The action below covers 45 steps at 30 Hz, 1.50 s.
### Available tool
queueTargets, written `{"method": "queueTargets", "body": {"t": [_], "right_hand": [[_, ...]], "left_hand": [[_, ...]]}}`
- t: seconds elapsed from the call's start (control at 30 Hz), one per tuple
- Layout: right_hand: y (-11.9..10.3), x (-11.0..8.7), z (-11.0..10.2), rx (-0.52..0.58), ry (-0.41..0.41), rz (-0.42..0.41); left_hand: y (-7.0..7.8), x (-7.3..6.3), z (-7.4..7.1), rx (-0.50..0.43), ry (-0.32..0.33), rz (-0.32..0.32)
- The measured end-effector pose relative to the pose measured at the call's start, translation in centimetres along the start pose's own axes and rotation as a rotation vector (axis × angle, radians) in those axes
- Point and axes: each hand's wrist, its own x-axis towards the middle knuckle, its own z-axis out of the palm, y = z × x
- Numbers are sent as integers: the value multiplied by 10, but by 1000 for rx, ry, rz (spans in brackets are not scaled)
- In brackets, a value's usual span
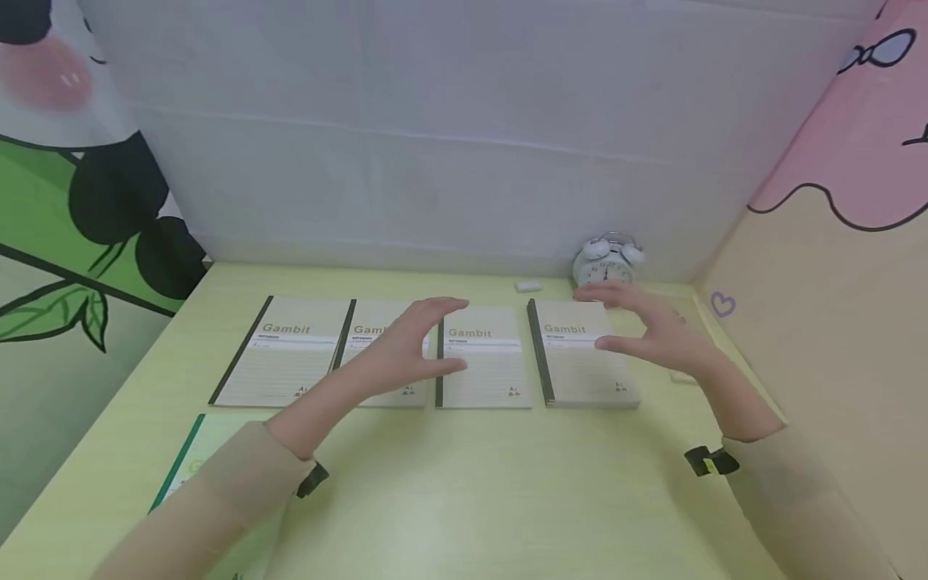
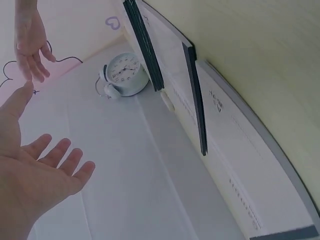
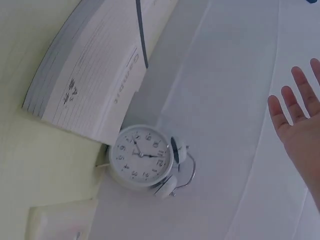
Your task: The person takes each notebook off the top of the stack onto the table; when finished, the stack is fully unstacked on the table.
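My left hand [image 1: 399, 350] hovers over the second and third of several Gambit notebooks in a row, thumb and fingers apart, holding nothing. It partly covers the second notebook [image 1: 402, 396]; the third notebook [image 1: 482, 379] lies just right of it. My right hand [image 1: 663, 334] is raised beside the right-hand stack of notebooks [image 1: 583, 374], its fingers spread and apart from the covers. The right wrist view shows that stack's thick page edges [image 3: 60, 65]. At the far left lies another dark-spined notebook [image 1: 290, 362].
A green-spined notebook [image 1: 254, 540] lies front left, partly under my left sleeve. At the back stand a white twin-bell alarm clock [image 1: 605, 267] and a small white block [image 1: 528, 286]. A pale flat object [image 1: 681, 377] lies right, partly hidden. Walls bound the table's back and right.
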Motion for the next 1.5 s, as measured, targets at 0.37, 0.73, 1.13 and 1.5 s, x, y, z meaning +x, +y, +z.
{"method": "queueTargets", "body": {"t": [0.37, 0.73, 1.13, 1.5], "right_hand": [[51, -11, -1, 38, 36, 132], [89, -18, 10, 131, 6, 303], [129, -34, 39, 184, -160, 463], [136, -38, 46, 109, -249, 555]], "left_hand": [[0, 47, 53, -114, -100, -16], [-6, 89, 97, -99, -193, -61], [-20, 120, 123, -159, -253, -222], [-26, 129, 139, -162, -277, -259]]}}
